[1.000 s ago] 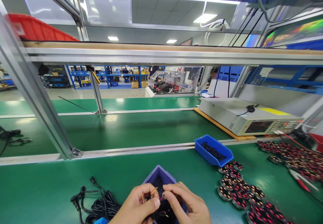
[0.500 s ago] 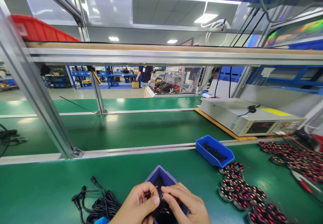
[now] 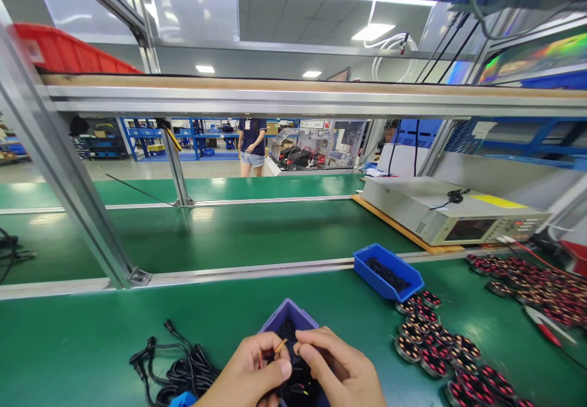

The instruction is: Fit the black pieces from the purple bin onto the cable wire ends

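My left hand (image 3: 257, 370) is closed in a pinch on thin yellow and red wires (image 3: 280, 345), whose ends stick up between thumb and forefinger. Just to its right, my right hand (image 3: 343, 365) has thumb and fingertips pressed together; whatever is between them is too small to make out. Both hands are over a purple bin (image 3: 273, 321) holding dark parts and several thin wire ends, partly hidden by the fingers. Left of my left hand lies a coiled bundle of black cables (image 3: 188, 367) with plug ends, a bit of blue material beside it.
A blue bin (image 3: 389, 285) of black pieces stands to the right. Near it lie several round copper-wound coils (image 3: 433, 340), with more farther right beside red-handled pliers (image 3: 548, 332). A grey bench instrument (image 3: 440, 211) sits behind. A person (image 3: 252, 144) stands across the room.
My right hand has drawn slightly away from the left, widening the gap between fingertips. My left hand keeps its pinch. The person in the background has shifted left.
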Motion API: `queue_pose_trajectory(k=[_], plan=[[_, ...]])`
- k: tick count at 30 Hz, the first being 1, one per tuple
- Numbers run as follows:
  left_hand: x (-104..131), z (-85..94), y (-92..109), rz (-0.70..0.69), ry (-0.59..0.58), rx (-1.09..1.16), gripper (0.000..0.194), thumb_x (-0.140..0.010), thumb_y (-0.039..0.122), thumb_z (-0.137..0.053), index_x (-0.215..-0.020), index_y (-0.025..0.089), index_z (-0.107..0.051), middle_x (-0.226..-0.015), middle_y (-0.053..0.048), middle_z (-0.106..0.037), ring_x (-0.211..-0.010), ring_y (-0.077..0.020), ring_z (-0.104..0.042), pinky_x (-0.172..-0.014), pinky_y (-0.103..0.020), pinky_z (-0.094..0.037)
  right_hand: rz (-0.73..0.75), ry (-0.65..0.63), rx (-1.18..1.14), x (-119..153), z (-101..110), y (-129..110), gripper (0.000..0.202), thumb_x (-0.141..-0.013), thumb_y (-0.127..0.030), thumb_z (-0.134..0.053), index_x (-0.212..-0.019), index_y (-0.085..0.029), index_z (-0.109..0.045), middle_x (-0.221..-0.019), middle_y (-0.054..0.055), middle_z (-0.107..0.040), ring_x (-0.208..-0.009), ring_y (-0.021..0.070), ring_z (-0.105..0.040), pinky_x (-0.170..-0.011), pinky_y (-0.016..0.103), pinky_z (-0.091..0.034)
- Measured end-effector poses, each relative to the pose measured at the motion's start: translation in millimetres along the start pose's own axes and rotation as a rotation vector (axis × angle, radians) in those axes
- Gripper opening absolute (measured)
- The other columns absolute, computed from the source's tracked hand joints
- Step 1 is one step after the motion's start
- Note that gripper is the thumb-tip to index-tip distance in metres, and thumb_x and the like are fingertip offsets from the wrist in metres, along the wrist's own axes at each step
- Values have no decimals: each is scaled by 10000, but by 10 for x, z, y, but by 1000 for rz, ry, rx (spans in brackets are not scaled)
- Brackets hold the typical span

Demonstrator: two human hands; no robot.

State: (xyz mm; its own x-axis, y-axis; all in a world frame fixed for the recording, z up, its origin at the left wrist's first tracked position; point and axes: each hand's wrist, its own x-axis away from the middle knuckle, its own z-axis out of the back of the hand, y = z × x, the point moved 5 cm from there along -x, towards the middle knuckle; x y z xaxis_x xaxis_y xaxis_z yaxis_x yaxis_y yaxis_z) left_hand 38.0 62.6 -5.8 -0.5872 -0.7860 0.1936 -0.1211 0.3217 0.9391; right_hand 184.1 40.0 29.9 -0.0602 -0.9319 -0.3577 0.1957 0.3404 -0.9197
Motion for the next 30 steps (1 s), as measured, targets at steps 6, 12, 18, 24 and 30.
queue_pose_trajectory(k=[6, 12, 18, 24, 30], plan=[[-18, 36, -62, 0, 3, -1, 501, -702, 636, -746, -753, 196, -513, -417, 117, -394, -322, -31, -329, -333, -148, -160, 284, -94, 118, -52, -8, -191, 186, -926, -300, -625, -977, -275, -802, -778, 42, -771, -689, 192, -711, -712, 271, -593], [-35, 83, -92, -14, 64, 39, 432, -735, 558, -753, -753, 187, -531, -428, 115, -411, -316, -35, -368, -326, -140, -181, 321, -264, 179, -80, -62, -228, 249, -931, -212, -546, -1037, -261, -766, -869, 58, -754, -803, 199, -705, -701, 266, -576], [-30, 74, -71, -84, 72, 114, 403, -718, 495, -786, -796, 166, -568, -607, 38, -580, -415, -57, -524, -363, -132, -263, 199, -190, 233, -74, -20, -75, 159, -845, -177, -584, -854, -235, -731, -763, 29, -736, -688, 178, -686, -612, 221, -543], [-26, 102, -58, -152, 38, 63, 491, -701, 546, -810, -798, 183, -494, -717, 28, -589, -461, -60, -574, -400, -137, -331, 17, -236, 38, -35, -108, 167, 148, -843, -291, -613, -783, -199, -712, -727, 34, -703, -638, 169, -669, -590, 222, -540], [-65, 135, -123, -181, 65, 80, 492, -744, 579, -760, -822, 187, -472, -759, 24, -588, -463, -62, -586, -382, -134, -320, 37, -326, 71, -92, -39, 92, 303, -933, -430, -560, -1071, -227, -736, -899, 76, -741, -814, 216, -704, -709, 293, -563]])
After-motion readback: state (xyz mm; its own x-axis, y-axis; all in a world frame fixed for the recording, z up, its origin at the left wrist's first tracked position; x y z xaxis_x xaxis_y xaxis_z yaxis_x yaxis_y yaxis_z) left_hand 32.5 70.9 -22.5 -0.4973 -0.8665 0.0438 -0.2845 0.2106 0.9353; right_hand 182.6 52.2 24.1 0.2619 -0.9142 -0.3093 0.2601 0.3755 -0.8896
